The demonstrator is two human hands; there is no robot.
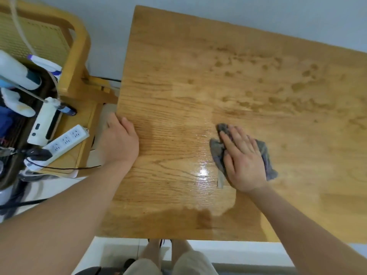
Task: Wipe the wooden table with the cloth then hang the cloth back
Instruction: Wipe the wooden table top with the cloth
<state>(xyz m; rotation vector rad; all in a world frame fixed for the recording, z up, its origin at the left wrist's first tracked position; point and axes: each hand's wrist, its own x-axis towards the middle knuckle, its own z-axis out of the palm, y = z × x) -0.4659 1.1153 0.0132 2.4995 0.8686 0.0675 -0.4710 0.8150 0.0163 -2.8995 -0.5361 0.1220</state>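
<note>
Wooden table (178, 76), cloth (267, 155) half-hidden under hand (243, 159)

- The surface (228, 80) is grained wood, glossy and wet-looking near the middle, duller with darker blotches farther back.
- The cloth (266, 155) is grey, soft, crumpled fabric.
- The power strip (67, 139) is smooth white plastic.
- The chair (79, 46) has a pale wooden frame.

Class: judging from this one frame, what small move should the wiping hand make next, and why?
Probably slide the right hand, flat on the grey cloth, up and rightward toward the darker blotches on the wooden table; the patch beside the cloth already glistens.
</note>
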